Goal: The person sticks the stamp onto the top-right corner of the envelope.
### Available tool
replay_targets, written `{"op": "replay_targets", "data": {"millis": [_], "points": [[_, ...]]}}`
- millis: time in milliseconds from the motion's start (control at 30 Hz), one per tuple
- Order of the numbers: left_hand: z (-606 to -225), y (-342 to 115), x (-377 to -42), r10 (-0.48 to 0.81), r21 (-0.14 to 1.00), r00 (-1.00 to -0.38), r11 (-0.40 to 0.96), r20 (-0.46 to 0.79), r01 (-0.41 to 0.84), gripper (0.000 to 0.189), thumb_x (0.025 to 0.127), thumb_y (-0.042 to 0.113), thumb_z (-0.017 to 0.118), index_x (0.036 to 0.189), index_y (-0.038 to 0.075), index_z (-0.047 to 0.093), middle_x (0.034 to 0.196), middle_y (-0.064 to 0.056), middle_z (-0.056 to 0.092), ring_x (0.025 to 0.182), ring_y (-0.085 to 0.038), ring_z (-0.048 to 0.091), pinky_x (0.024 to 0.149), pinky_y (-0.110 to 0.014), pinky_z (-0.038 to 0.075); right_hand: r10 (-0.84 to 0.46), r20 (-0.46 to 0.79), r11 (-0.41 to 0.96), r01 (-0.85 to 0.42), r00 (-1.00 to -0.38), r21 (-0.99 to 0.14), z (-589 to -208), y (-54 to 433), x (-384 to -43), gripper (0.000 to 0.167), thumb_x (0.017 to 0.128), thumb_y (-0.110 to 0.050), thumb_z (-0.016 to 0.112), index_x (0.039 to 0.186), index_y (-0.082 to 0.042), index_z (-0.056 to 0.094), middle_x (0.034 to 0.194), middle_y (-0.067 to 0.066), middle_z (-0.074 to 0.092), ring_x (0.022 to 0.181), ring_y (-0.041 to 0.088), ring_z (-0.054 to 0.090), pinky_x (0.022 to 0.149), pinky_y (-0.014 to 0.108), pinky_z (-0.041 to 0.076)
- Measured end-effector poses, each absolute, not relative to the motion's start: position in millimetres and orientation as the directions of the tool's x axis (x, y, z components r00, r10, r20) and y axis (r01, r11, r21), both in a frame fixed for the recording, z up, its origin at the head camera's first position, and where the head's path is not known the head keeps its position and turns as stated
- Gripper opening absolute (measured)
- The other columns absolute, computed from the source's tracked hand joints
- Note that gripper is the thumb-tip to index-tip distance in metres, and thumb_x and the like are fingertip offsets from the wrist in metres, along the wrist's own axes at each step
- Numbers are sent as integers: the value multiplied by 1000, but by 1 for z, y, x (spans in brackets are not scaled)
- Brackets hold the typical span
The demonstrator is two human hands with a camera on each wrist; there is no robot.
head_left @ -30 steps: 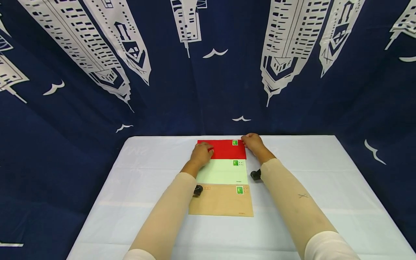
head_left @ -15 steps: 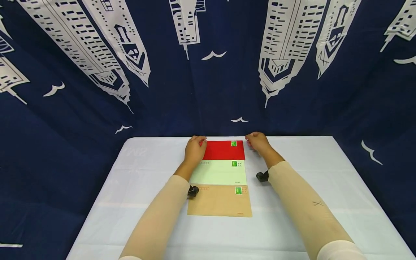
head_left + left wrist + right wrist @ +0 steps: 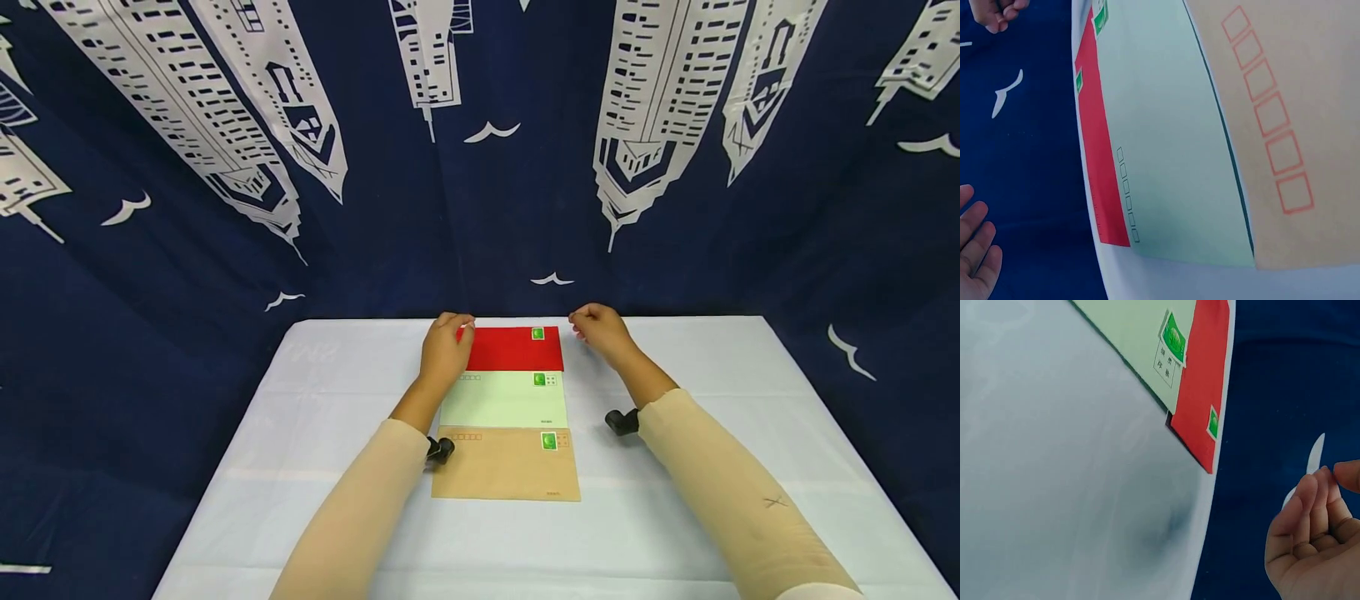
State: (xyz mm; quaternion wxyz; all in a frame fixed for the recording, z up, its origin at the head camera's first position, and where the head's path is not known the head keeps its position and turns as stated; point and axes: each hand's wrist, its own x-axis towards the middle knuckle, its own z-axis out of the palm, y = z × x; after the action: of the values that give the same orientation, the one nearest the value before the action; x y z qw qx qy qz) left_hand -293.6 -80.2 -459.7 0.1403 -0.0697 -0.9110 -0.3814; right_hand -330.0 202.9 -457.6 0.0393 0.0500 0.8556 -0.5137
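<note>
Three envelopes lie in a column on the table: a red envelope (image 3: 513,348) at the back, a pale green envelope (image 3: 502,400) in the middle and a brown envelope (image 3: 502,467) in front. Each bears a green stamp near its upper right corner. My left hand (image 3: 446,350) is over the left end of the red envelope, hiding part of it in the head view; its fingers, relaxed and holding nothing, show in the left wrist view. Just right of the red envelope hovers my right hand (image 3: 1313,534), its fingers loosely bent with nothing in them.
A white cloth covers the table (image 3: 675,500). Its far edge runs just behind the red envelope. Beyond hangs a dark blue curtain (image 3: 510,217) with white buildings and birds. Small black wrist cameras (image 3: 441,451) sit at both wrists.
My left hand has slid left from the red envelope's face to its left end. My right hand has drawn away rightward from that envelope's right corner. The envelopes keep their arrangement.
</note>
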Motion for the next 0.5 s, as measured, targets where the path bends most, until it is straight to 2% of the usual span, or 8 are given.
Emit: {"op": "replay_targets", "data": {"millis": [167, 333, 400, 500], "points": [[-455, -83, -287, 54, 635, -937, 722, 345, 275, 34, 105, 26, 50, 127, 8, 70, 128, -9, 66, 123, -28, 58, 109, -42, 47, 41, -9, 531, 30, -999, -847, -453, 205, -321, 26, 105, -22, 48, 114, -4, 64, 109, 14, 65, 95, 25, 60, 77, 26, 49], [-453, -88, -278, 120, 554, -916, 763, 384, 332, 36, 107, 25, 47, 132, 9, 67, 138, -9, 63, 141, -29, 47, 120, -48, 35, 36, 83, 535, -51, -996, -843, -450, 208, -306, 26, 104, -23, 50, 113, -5, 66, 107, 13, 67, 95, 25, 58, 78, 30, 49], [-453, -90, -273, 153, 518, -912, 782, 380, 347, 37, 107, 26, 46, 136, 10, 65, 144, -9, 60, 148, -31, 39, 123, -51, 30, 30, 118, 544, -83, -993, -835, -449, 209, -299, 27, 104, -26, 52, 115, -6, 67, 110, 13, 67, 99, 26, 59, 84, 35, 51], [-453, -93, -266, 187, 470, -905, 804, 383, 365, 39, 107, 28, 46, 139, 12, 62, 151, -9, 54, 152, -32, 33, 126, -54, 24, 10, 182, 576, -143, -983, -805, -448, 211, -288, 29, 104, -29, 55, 117, -7, 67, 116, 13, 68, 109, 29, 60, 98, 44, 51]]}}
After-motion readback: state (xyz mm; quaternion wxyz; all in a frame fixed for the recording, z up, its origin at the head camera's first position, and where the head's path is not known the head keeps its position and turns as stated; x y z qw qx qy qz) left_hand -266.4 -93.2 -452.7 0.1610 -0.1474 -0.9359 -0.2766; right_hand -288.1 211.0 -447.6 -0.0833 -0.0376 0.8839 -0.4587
